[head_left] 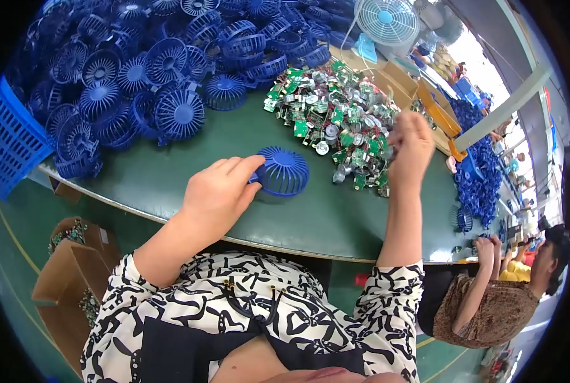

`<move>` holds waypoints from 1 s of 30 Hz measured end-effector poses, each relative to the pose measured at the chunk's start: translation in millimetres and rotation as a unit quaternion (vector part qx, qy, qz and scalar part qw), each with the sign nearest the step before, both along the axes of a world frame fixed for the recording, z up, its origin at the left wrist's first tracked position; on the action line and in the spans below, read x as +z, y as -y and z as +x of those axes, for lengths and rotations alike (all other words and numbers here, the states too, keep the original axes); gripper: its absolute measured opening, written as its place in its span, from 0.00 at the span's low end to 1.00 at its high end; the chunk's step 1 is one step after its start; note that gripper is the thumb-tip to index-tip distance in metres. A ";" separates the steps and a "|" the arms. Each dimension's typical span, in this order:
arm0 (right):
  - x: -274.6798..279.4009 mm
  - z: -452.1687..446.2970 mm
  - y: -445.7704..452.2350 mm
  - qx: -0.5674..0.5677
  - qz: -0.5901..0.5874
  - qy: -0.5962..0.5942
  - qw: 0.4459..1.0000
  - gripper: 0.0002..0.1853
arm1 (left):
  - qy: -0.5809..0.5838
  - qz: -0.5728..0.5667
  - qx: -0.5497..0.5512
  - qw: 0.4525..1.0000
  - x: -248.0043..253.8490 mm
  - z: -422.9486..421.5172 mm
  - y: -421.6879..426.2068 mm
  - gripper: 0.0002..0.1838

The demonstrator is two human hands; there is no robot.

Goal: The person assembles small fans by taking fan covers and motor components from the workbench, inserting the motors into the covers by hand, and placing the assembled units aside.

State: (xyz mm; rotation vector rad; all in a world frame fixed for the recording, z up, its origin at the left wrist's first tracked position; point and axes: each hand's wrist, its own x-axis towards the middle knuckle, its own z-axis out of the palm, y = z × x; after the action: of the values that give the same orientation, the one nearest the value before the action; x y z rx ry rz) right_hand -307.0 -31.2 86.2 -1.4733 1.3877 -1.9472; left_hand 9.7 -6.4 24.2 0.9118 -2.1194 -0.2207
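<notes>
The left hand (218,190) grasps a blue cage (285,172) by its near-left edge, thumb below and fingers above. The cage rests on the green surface (247,134), or just over it; which of the two, I cannot tell. Its slatted dome faces up, and the rest of it shows clear of the fingers.

The right hand (414,140) is at the right side of a pile of circuit boards (336,115), fingers bent and a little blurred. Whether it grips a board or is loose I cannot tell. The pile mixes green boards, silvery round parts and dark wires, and spreads beyond the held cage and to its right, apart from it.

A large heap of cages (170,60) covers the far left of the surface, some dome up, some tipped on their sides. A blue basket (14,143) stands at the left end. Beyond the boards are a pale blue fan (388,20), a carton (397,80) and an orange bin (439,110). Farther right lies another mass of blue parts (476,163), near a co-worker (489,309) in a brown patterned top, whose hands are at the surface's edge. On the floor at lower left, open boxes (65,281) hold more small parts.
</notes>
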 end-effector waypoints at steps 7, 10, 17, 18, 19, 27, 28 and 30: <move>-6.6 17.0 -47.7 -0.053 0.124 -0.174 0.975 0.09 | -0.132 0.175 -0.033 0.975 2.1 -3.7 -2.9 0.04; -35.6 36.0 -76.2 -0.069 0.130 -0.295 0.944 0.06 | -0.133 0.256 -0.033 0.957 -8.6 -5.5 -3.3 0.02; -64.2 53.5 -97.7 -0.077 0.201 -0.497 0.841 0.10 | -0.049 0.202 0.019 0.978 -9.3 -6.7 -5.7 0.02; -60.7 53.6 -100.8 -0.071 0.205 -0.489 0.845 0.11 | -0.031 0.227 0.037 0.973 -5.5 -6.3 -8.3 0.01; -59.3 49.8 -111.4 -0.085 0.164 -0.454 0.871 0.15 | -0.047 0.224 0.019 0.973 -8.5 -4.2 -9.8 0.02; -71.9 36.8 -158.7 -0.143 0.248 -0.324 0.902 0.15 | 0.047 0.096 -0.162 0.981 -1.2 26.1 -0.4 0.27; -72.6 37.0 -156.6 -0.140 0.245 -0.329 0.902 0.14 | 0.060 0.102 -0.176 0.977 -2.0 24.6 -1.0 0.27; -71.1 40.2 -150.3 -0.136 0.226 -0.335 0.904 0.13 | 0.079 0.087 -0.175 0.977 -7.2 20.6 -2.8 0.24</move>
State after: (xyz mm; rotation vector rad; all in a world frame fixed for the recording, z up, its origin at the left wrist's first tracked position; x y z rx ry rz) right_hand -266.8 119.0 15.1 -1.8524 2.2511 -1.1156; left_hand 30.3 -3.6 16.9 0.6644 -2.4322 -0.5367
